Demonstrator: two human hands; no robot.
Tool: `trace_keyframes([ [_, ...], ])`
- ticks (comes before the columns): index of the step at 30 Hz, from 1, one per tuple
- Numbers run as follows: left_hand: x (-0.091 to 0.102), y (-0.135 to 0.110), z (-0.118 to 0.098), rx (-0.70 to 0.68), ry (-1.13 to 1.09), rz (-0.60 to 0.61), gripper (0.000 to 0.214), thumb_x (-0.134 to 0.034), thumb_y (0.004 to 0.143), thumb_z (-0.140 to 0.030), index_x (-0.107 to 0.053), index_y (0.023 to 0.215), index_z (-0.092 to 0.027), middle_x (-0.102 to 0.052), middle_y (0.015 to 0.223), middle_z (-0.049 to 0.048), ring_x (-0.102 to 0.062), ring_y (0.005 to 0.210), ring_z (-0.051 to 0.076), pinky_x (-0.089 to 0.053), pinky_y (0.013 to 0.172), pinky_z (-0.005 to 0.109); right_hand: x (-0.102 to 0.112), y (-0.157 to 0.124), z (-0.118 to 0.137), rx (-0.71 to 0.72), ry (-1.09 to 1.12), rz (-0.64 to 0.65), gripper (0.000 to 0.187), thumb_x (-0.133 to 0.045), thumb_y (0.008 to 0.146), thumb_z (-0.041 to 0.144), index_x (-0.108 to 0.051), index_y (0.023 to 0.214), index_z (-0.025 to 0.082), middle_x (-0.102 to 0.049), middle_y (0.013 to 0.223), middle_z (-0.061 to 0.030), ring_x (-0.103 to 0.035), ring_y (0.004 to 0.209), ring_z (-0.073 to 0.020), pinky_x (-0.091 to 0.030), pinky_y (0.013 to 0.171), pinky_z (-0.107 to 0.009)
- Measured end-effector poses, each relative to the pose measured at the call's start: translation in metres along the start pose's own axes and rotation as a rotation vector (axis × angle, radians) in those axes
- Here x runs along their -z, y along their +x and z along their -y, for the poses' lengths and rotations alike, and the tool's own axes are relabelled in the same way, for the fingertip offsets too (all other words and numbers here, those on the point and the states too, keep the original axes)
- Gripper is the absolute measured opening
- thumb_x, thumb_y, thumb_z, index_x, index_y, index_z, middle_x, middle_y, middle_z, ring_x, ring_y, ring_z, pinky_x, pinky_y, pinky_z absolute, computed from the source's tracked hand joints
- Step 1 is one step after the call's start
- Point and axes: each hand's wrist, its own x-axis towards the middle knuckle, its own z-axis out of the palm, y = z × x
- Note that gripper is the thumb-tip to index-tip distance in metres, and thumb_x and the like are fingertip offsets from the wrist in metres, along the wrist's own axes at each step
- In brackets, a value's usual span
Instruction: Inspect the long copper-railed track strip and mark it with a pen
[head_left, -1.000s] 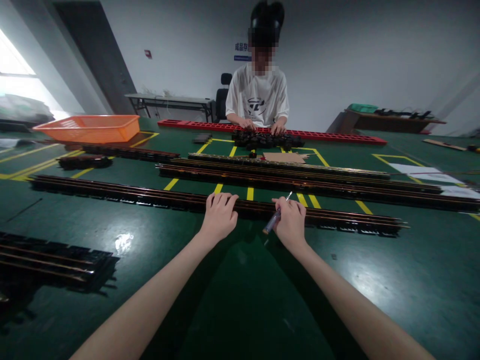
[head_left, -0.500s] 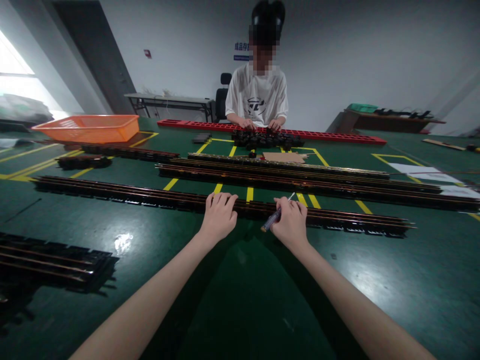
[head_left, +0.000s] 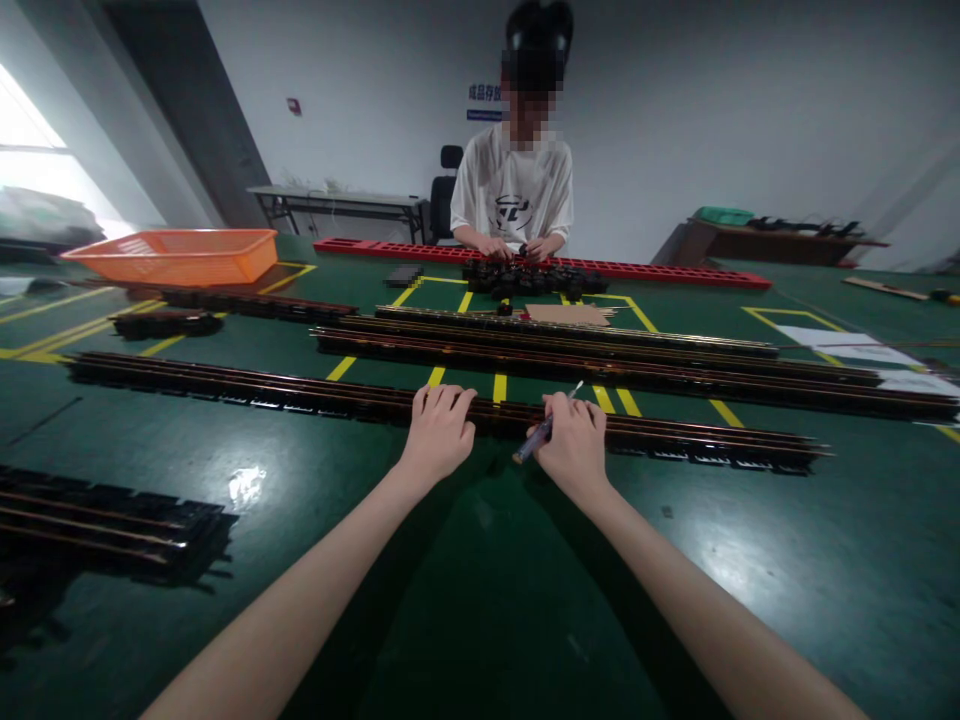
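Fingers of our left hand (head_left: 437, 432) lie flat, pressing the nearest long dark rail with copper-coloured strips (head_left: 300, 393) onto the green table (head_left: 480, 600); our right hand (head_left: 574, 447) is closed round a slim clear-handled screwdriver (head_left: 541, 432), knuckles touching the same rail; the hands sit near each other; should the tip skid, it could scratch a strip, or the rail could shift sideways.
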Motion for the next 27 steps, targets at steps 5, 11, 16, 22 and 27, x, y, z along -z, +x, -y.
trace_keyframes([
  [5, -0.001, 0.002, 0.000, -0.029, -0.013, 0.016, 0.040, -0.036, 0.084, -0.018, -0.055, 0.120, -0.016, -0.059, 0.119, 0.0095, -0.048, 0.116, 0.025, -0.027, 0.109, 0.048, 0.001, -0.001, -0.001, -0.015, 0.004, 0.007, 0.023, -0.048, 0.064, 0.005, -0.041, 0.081, 0.020, -0.067, 0.088, -0.0084, -0.059, 0.089, -0.0260, -0.031, 0.091, -0.039],
  [11, 0.000, 0.001, 0.000, -0.029, -0.009, 0.020, 0.040, -0.036, 0.084, -0.018, -0.055, 0.120, -0.017, -0.059, 0.119, 0.0100, -0.048, 0.117, 0.025, -0.026, 0.109, 0.049, 0.003, -0.001, -0.005, -0.056, 0.025, -0.006, 0.026, -0.042, 0.065, -0.001, -0.038, 0.077, 0.022, -0.068, 0.086, -0.0063, -0.059, 0.087, -0.0251, -0.032, 0.090, -0.039],
  [16, 0.000, 0.001, 0.000, -0.037, -0.011, 0.028, 0.040, -0.036, 0.085, -0.019, -0.054, 0.121, -0.016, -0.058, 0.119, 0.0107, -0.048, 0.117, 0.025, -0.027, 0.109, 0.050, 0.002, -0.001, -0.007, -0.056, 0.041, -0.012, 0.025, -0.042, 0.065, 0.000, -0.037, 0.077, 0.022, -0.068, 0.084, -0.0066, -0.059, 0.086, -0.0256, -0.032, 0.090, -0.039],
  [22, 0.000, 0.001, 0.001, -0.033, -0.020, 0.032, 0.040, -0.036, 0.085, -0.020, -0.055, 0.120, -0.018, -0.058, 0.119, 0.0101, -0.048, 0.117, 0.025, -0.027, 0.109, 0.050, 0.001, -0.002, -0.010, -0.024, 0.068, -0.029, 0.025, -0.048, 0.059, 0.008, -0.038, 0.078, 0.022, -0.065, 0.079, -0.0063, -0.057, 0.080, -0.0248, -0.032, 0.085, -0.037],
  [27, 0.001, 0.001, -0.001, -0.028, -0.011, 0.037, 0.041, -0.036, 0.085, -0.019, -0.055, 0.121, -0.016, -0.058, 0.120, 0.0106, -0.048, 0.117, 0.026, -0.027, 0.108, 0.049, -0.001, -0.001, -0.013, 0.024, 0.037, 0.001, 0.018, -0.053, 0.067, 0.024, -0.040, 0.080, 0.020, -0.065, 0.080, -0.0075, -0.056, 0.080, -0.0254, -0.031, 0.082, -0.037],
])
